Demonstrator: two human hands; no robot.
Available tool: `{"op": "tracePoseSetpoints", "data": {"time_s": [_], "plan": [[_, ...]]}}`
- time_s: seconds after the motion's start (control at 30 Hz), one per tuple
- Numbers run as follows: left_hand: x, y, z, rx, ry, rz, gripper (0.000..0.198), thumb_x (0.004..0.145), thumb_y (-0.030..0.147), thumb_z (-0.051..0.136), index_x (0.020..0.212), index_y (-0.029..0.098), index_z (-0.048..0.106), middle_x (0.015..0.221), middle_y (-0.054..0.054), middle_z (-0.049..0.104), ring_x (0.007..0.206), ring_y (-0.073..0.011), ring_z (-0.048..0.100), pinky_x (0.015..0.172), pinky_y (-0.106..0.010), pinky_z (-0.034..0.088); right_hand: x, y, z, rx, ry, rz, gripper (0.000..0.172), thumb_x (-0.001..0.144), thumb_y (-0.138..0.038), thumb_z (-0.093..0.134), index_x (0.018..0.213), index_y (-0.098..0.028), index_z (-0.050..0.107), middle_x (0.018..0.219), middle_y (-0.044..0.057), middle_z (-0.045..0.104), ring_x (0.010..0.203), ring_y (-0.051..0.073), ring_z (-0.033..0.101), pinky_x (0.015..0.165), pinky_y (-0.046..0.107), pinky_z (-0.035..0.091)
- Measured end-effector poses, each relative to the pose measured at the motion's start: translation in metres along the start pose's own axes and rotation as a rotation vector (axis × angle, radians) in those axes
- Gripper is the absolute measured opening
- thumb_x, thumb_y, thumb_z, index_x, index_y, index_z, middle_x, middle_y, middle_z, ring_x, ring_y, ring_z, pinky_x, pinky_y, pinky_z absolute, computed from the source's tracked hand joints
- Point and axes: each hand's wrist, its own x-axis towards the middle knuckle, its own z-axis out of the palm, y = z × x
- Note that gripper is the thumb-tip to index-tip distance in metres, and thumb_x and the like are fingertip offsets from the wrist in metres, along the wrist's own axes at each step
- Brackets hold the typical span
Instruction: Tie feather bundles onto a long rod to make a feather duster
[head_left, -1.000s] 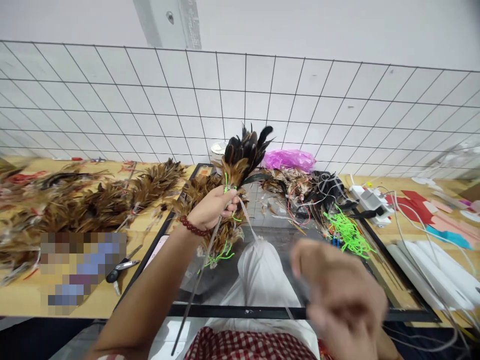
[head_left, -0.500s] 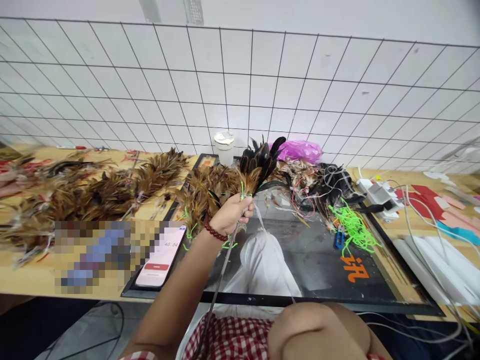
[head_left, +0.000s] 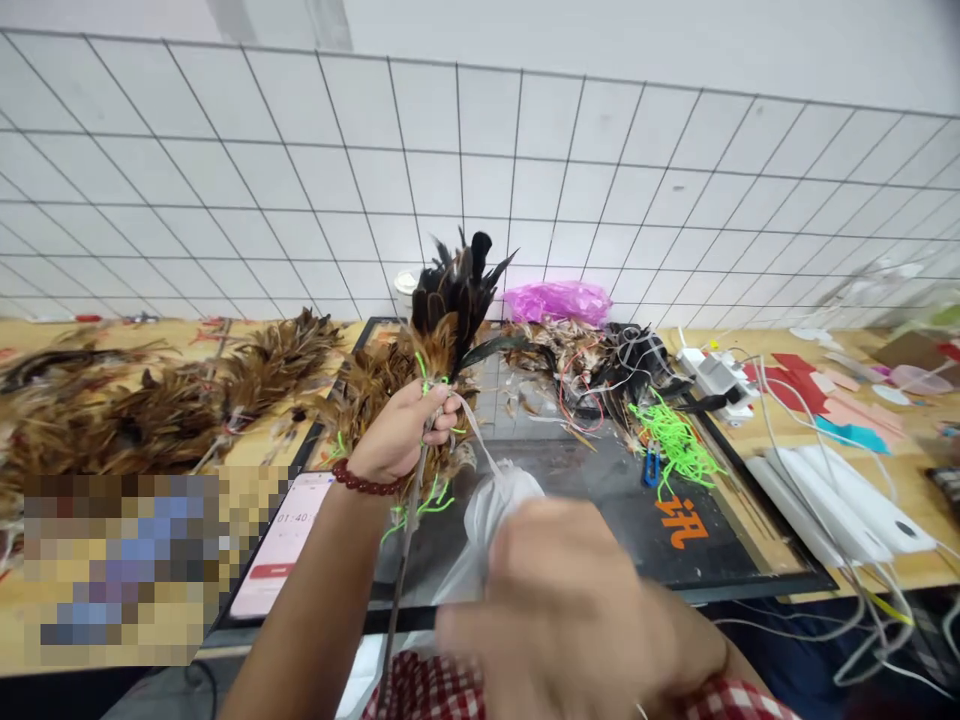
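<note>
Head view: left hand (head_left: 401,435) grips feather bundle (head_left: 450,305); right hand (head_left: 577,610) below.

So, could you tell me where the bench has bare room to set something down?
The dark mat is bare between the white bag and the orange mark. Feather piles crowd the left, and cords with green string crowd the back right.

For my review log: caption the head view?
Left hand grips a feather bundle on a rod above the black mat; right hand blurred.
</note>
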Motion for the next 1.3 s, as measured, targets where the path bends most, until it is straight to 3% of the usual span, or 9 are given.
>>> {"op": "tracePoseSetpoints", "data": {"time_s": [0.13,0.3,0.4,0.53,0.67,0.83,0.97,1.17,1.3], "plan": [[0.0,-0.003,-0.002,-0.025,-0.05,0.005,0.031,0.072,0.031,0.073,0.083,0.014,0.049,0.071,0.002,0.045,0.053,-0.0034,0.04,0.04,-0.011,0.023,0.034,0.083,0.04,0.399,0.251,0.488,0.029,0.08,-0.03,0.058,0.109,-0.024,0.056,0.092,0.002,0.058,0.082,0.013,0.055,0.077,0.031,0.047],[0.005,-0.014,-0.002,-0.061,-0.074,-0.023,0.031,0.072,0.031,0.074,0.078,0.013,0.049,0.07,0.001,0.044,0.053,-0.0031,0.038,0.039,-0.011,0.024,0.034,0.132,0.067,1.251,-0.255,0.965,0.038,0.074,-0.045,0.068,0.099,-0.019,0.056,0.069,-0.004,0.054,0.047,0.004,0.043,0.045,0.018,0.036],[0.006,-0.017,-0.007,-0.181,-0.103,-0.084,0.028,0.073,0.029,0.073,0.079,0.012,0.051,0.07,0.001,0.044,0.053,-0.0028,0.039,0.039,-0.01,0.025,0.024,0.137,0.077,1.344,-0.155,1.034,0.039,0.068,-0.049,0.072,0.083,-0.017,0.055,0.045,-0.013,0.027,0.036,0.001,0.011,0.035,0.016,0.01],[0.003,-0.019,-0.021,-0.393,-0.097,-0.207,0.019,0.082,0.027,0.063,0.086,0.011,0.054,0.068,0.002,0.039,0.049,-0.0018,0.035,0.036,-0.009,0.024,0.013,0.144,0.092,1.277,0.037,1.047,0.04,0.065,-0.052,0.071,0.072,-0.018,0.052,0.042,-0.014,0.022,0.036,0.002,0.008,0.036,0.018,0.005],[-0.003,-0.027,-0.033,-0.417,0.002,-0.22,0.016,0.088,0.025,0.053,0.08,0.011,0.052,0.065,0.002,0.037,0.045,-0.0026,0.033,0.033,-0.01,0.023,0.005,0.155,0.105,1.159,-0.084,0.999,0.037,0.071,-0.054,0.064,0.074,-0.018,0.056,0.043,-0.012,0.023,0.037,0.004,0.011,0.038,0.019,0.009],[-0.01,-0.029,-0.044,-0.407,0.096,-0.192,0.016,0.09,0.024,0.048,0.082,0.01,0.051,0.064,0.002,0.036,0.044,-0.003,0.033,0.032,-0.011,0.021,-0.001,0.185,0.112,0.398,-0.081,0.639,0.018,0.082,-0.032,0.056,0.084,-0.018,0.068,0.069,0.002,0.061,0.067,0.013,0.053,0.065,0.026,0.042],[-0.016,-0.022,-0.05,-0.47,0.094,-0.191,0.016,0.091,0.024,0.045,0.084,0.01,0.052,0.064,0.002,0.034,0.043,-0.0033,0.033,0.032,-0.011,0.024,0.008,0.194,0.118,-0.038,-0.271,0.354,0.023,0.082,-0.014,0.051,0.089,-0.022,0.072,0.093,0.006,0.069,0.093,0.019,0.058,0.086,0.031,0.04],[-0.024,-0.015,-0.051,-0.483,0.091,-0.157,0.019,0.092,0.025,0.043,0.085,0.01,0.052,0.064,0.002,0.035,0.043,-0.0033,0.032,0.031,-0.011,0.025,0.046,0.189,0.154,-0.252,-0.29,0.798,0.039,0.078,-0.056,0.057,0.083,-0.02,0.07,0.081,0.01,0.07,0.078,0.023,0.063,0.065,0.029,0.041],[-0.024,-0.015,-0.048,-0.458,0.092,-0.142,0.017,0.091,0.025,0.046,0.084,0.01,0.053,0.064,0.002,0.036,0.043,-0.0035,0.034,0.031,-0.011,0.024,0.058,0.201,0.162,-0.121,-0.224,0.894,0.03,0.071,-0.047,0.064,0.075,-0.017,0.066,0.073,0.008,0.066,0.07,0.019,0.06,0.058,0.026,0.036]]}}
